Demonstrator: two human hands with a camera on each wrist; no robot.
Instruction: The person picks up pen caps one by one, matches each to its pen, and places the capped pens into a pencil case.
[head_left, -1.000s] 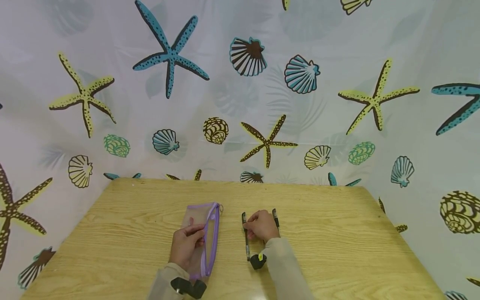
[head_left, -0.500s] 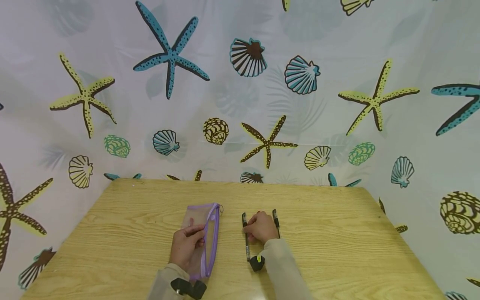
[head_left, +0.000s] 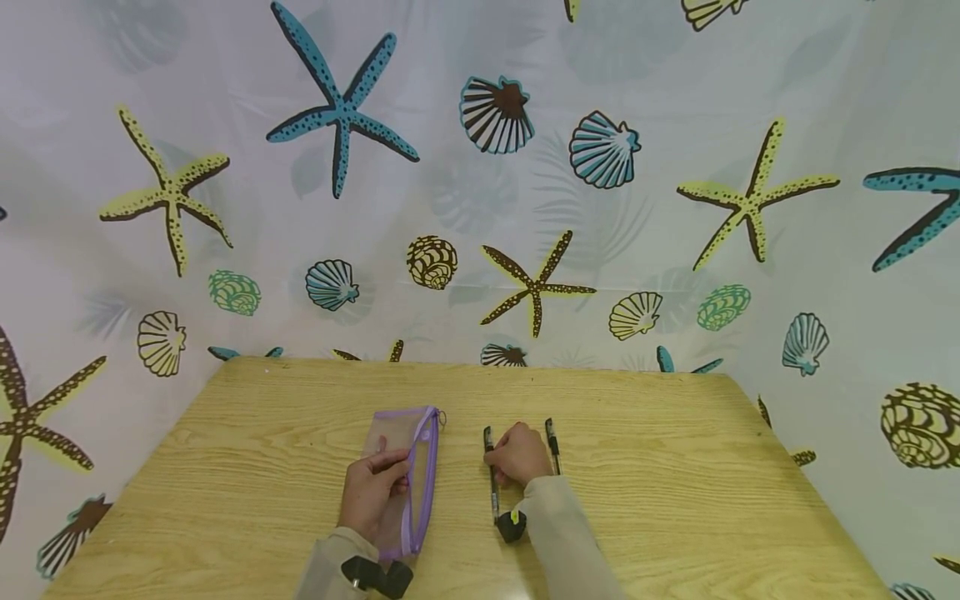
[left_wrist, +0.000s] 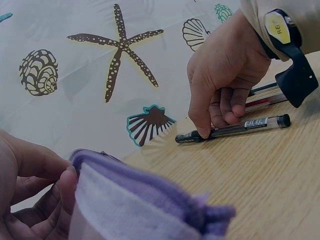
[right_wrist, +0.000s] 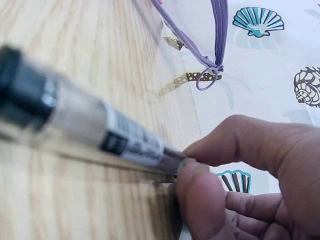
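Observation:
A purple-edged see-through zip pouch [head_left: 387, 512] lies on the table with its zipped side parted. My left hand [head_left: 367, 492] pinches the pouch's edge between thumb and fingers, also seen close up in the left wrist view. To its right, my right hand [head_left: 523, 454] pinches a black-capped clear pen [head_left: 494, 496] near the cap. In the right wrist view this pen [right_wrist: 85, 120] runs from thumb and forefinger toward the camera. Behind that hand, the left wrist view shows a pen with a red refill [left_wrist: 257, 103]. Another black-capped pen [head_left: 552, 442] lies just right of the hand.
The wood-grain table [head_left: 675, 483] stretches out on both sides of the hands. A white sheet with starfish and shell prints [head_left: 480, 192] hangs along its back and sides. A ring pull [head_left: 442, 417] sits at the pouch's far corner.
My right hand and forearm have shifted very slightly to the left, with the pen still between the fingers. The left hand and pouch have stayed put.

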